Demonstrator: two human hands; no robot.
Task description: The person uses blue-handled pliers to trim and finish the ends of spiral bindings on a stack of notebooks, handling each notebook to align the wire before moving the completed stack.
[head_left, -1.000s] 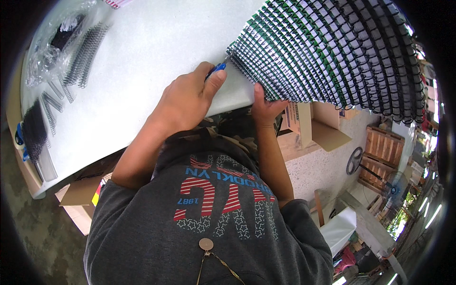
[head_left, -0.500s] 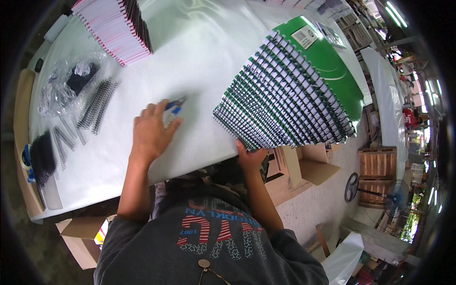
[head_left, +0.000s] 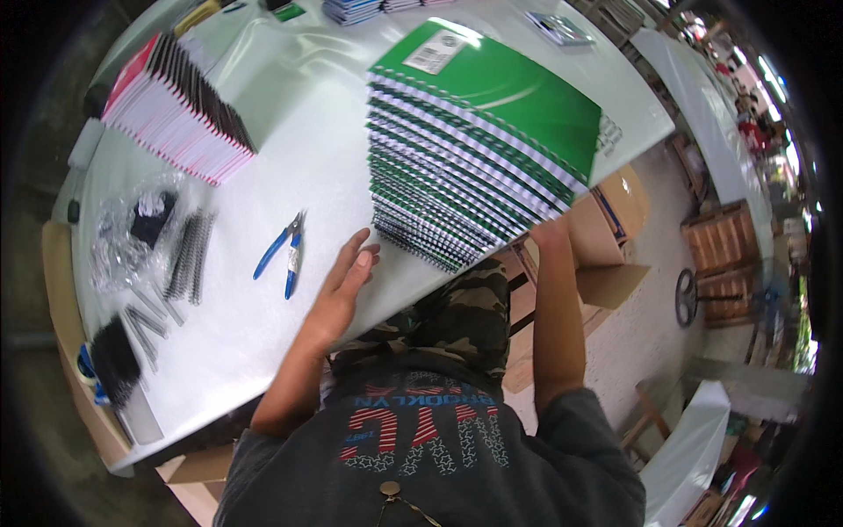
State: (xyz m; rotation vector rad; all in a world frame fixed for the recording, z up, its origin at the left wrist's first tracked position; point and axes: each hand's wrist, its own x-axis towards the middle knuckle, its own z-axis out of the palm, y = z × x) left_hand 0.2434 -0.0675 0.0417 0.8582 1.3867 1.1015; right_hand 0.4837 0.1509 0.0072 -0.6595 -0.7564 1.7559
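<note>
A tall stack of green-covered spiral notebooks (head_left: 474,149) stands near the table's front edge, its wire-bound spines turned to me. Beside the stack's lower left corner is my left hand (head_left: 349,274), empty, fingers stretched and a little apart. My right hand (head_left: 550,235) touches the stack's near right side; its fingertips are hidden against the notebooks. Cutting pliers with blue handles (head_left: 286,253) lie on the white-covered table (head_left: 307,105) to the left of my left hand, jaws pointing away from me.
Another stack of notebooks with red edges (head_left: 180,132) stands at the far left. Loose black wire spirals (head_left: 189,259), a crumpled clear plastic bag (head_left: 123,237) and a dark bundle of spirals (head_left: 114,356) lie along the left. Cardboard boxes (head_left: 606,281) sit below the table at right.
My left hand has let go of the pliers and moved right, to the notebook stack. My right hand has shifted right along the stack, which now sits turned. The view has swung somewhat.
</note>
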